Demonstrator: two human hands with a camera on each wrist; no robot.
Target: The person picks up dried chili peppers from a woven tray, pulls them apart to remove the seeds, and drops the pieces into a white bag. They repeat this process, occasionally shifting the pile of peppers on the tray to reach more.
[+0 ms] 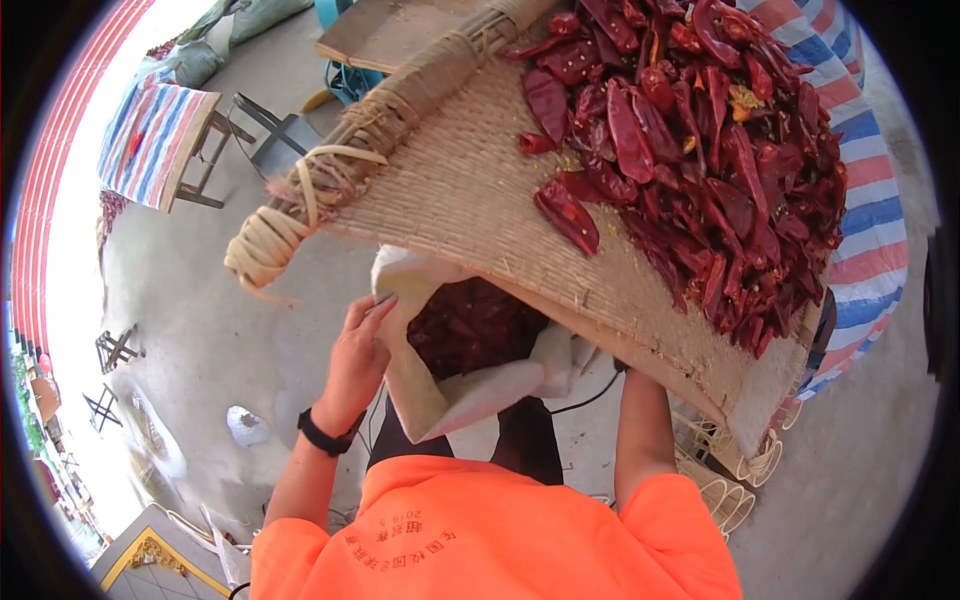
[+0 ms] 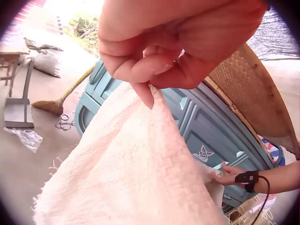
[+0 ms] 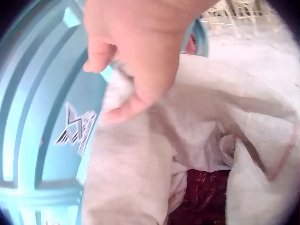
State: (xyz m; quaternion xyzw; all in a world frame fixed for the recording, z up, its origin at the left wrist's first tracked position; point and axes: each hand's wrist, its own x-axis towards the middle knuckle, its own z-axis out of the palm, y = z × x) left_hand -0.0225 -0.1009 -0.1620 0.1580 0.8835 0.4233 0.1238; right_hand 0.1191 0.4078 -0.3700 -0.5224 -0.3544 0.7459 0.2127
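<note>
The white sack is held up by its rim from both sides, beneath the edge of the woven tray, with red chilies visible inside. Its left rim is pinched by the left hand, whose fingers are curled closely in on the cloth; the forearm is stretched forward, a black band strapped at the wrist. The right rim is pinched by the right hand, palm down, thumb and bent fingers closed on the fabric beside a blue-green panel. In the head view that hand is hidden by the tray.
</note>
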